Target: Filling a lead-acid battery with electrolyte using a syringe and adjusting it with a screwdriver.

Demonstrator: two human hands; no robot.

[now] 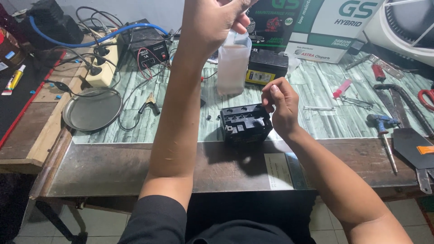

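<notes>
My left hand [212, 22] is raised high and grips the top of a translucent plastic container [233, 65] that hangs above the bench. Below it sits a small black battery [245, 124] with several holes in its top, at the edge of the green patterned surface. My right hand [280, 106] rests against the battery's right upper corner, fingers curled and pinched together; whether they hold anything small I cannot tell. A second black battery with a yellow label [266, 67] stands behind the container.
A round metal tray [92, 110], a black charger box [147, 47] with red and black leads, and a power strip [106, 68] lie left. Boxes [316, 27] stand at the back. Screwdrivers [384, 135], a scraper [413, 149] and other tools lie right.
</notes>
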